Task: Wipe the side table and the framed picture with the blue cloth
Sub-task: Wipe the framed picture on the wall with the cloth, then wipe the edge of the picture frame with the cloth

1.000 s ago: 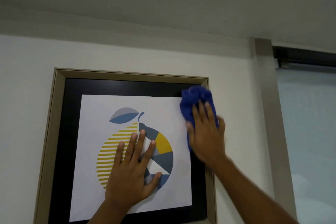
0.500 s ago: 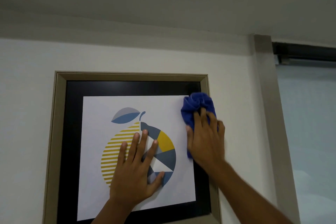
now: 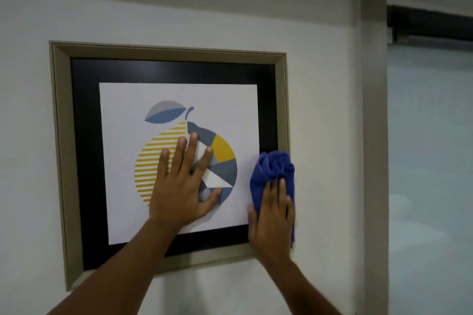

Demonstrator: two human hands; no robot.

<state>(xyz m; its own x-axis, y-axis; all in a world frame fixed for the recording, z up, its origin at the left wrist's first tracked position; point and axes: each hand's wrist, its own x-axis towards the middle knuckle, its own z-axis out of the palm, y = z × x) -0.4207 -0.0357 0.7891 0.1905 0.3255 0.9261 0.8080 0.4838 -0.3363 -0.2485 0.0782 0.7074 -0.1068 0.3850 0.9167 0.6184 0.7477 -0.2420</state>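
- framed picture (image 3: 176,64) is hung on the white wall (image 3: 325,115), left of centre in view; beige moulding, black mat, white print with a striped yellow and grey-blue fruit.
- blue cloth (image 3: 273,174) is bunched into a wad and pressed on the picture's right edge, lower right of the frame, overlapping print, mat and moulding.
- change: a second ago the cloth was up at the frame's upper right corner; it has been dragged down the right side to near the bottom corner.
- judged: right edge is about covered by this stroke; bottom rail, left side and centre are probably left. side table is not in view.
- right hand (image 3: 271,220) is laid over the cloth, fingers together, holding it flat against the glass.
- left hand (image 3: 179,186) is spread wide and flat on the print's centre, holding nothing, apparently steadying the frame.
- grey door jamb (image 3: 373,135) is seen at right, well apart.
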